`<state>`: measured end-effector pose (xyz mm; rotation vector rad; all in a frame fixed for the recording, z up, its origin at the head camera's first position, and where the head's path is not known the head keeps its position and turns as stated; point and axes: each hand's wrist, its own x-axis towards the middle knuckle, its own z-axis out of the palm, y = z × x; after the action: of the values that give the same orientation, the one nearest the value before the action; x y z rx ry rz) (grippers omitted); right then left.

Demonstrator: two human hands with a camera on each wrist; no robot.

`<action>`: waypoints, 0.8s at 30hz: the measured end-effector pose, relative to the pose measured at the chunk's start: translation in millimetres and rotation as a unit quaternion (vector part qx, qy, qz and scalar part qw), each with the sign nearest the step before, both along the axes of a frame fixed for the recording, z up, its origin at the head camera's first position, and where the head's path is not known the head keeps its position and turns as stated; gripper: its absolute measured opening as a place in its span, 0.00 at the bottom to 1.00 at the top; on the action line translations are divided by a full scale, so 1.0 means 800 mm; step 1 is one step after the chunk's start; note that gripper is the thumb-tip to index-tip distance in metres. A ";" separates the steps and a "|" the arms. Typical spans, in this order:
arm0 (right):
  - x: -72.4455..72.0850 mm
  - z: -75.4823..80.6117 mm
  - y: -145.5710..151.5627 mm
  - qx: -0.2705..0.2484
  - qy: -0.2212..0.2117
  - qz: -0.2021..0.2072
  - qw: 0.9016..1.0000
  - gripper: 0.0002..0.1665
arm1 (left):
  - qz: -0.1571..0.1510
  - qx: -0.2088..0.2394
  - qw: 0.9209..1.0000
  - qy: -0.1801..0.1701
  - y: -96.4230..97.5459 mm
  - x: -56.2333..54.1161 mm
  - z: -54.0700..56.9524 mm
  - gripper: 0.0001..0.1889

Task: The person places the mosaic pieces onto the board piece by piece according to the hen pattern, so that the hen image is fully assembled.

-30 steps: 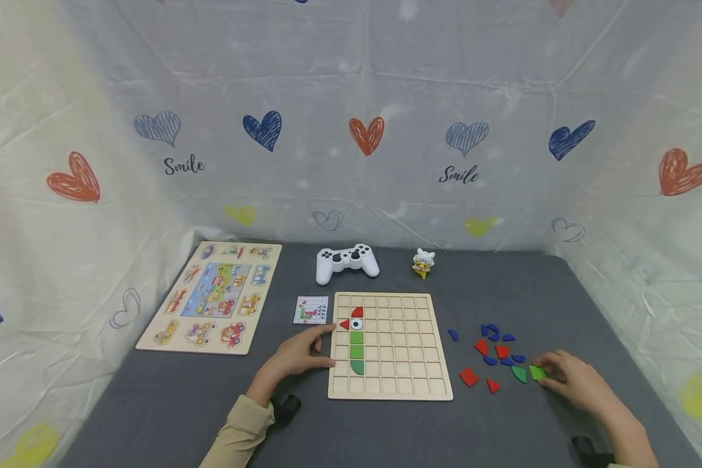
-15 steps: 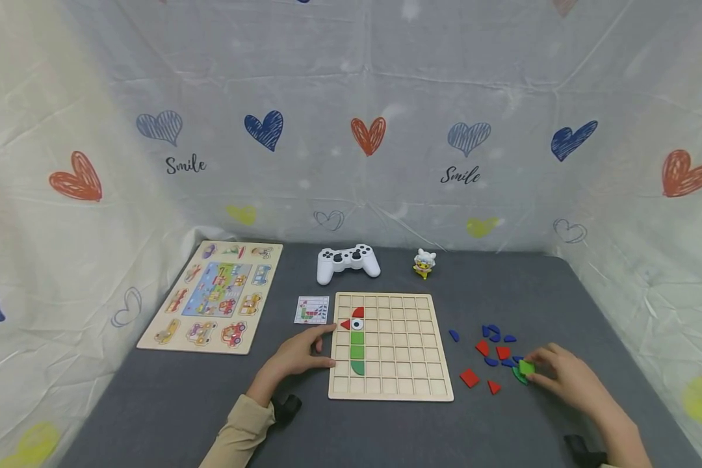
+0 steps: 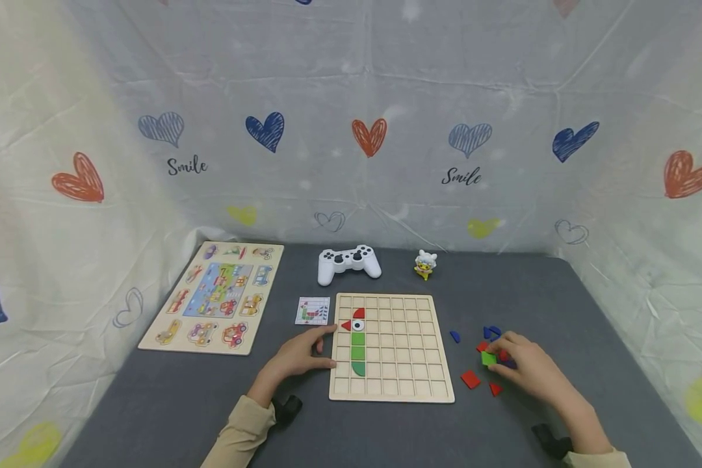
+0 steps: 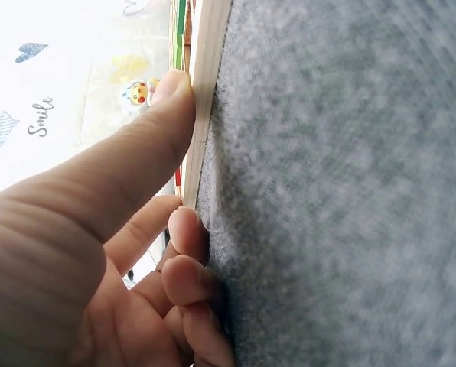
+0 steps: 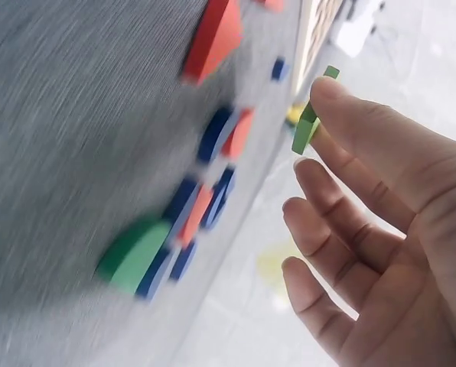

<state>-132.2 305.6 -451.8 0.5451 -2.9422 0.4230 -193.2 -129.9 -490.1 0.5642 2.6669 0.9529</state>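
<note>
My right hand (image 3: 531, 369) pinches a light green square tile (image 3: 488, 359) between thumb and forefinger. In the right wrist view this green tile (image 5: 306, 126) is lifted above the table, the other fingers loosely bent below it. Under and around that hand lie blue pieces, red pieces and a dark green quarter-round piece (image 5: 136, 252). My left hand (image 3: 297, 353) touches the left edge of a wooden grid board (image 3: 406, 348), thumb and forefinger spread along it. The board holds a column of red, white-eyed and green pieces, with a red triangle (image 3: 346, 325) beside the eye tile (image 3: 358, 325).
A small pattern card (image 3: 312, 311) lies left of the board. Behind stand a white game controller (image 3: 349, 263) and a small figurine (image 3: 425, 264). A picture puzzle board (image 3: 210, 299) lies at left. A red square (image 3: 470, 379) and a blue piece (image 3: 455, 337) lie between board and right hand.
My right hand has picked up the light green tile and carried it left over the loose pieces. The left hand stays at the board's edge.
</note>
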 end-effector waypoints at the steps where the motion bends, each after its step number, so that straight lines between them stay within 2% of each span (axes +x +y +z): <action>1: -0.002 0.000 -0.005 0.002 -0.001 0.003 1.000 0.14 | 0.000 0.001 1.000 0.000 0.000 0.000 0.000 0.37; 12: -0.015 -0.002 -0.055 -0.013 -0.025 0.036 0.999 0.13 | -0.008 0.006 1.000 0.004 0.000 0.001 -0.002 0.38; 24: -0.024 -0.009 -0.109 -0.011 0.024 0.087 0.996 0.15 | -0.007 0.006 1.000 0.005 -0.002 -0.001 -0.003 0.38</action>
<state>-151.7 218.4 -458.8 0.8015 -2.8525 0.4522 -194.0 -131.4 -492.8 0.5916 2.6635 0.9652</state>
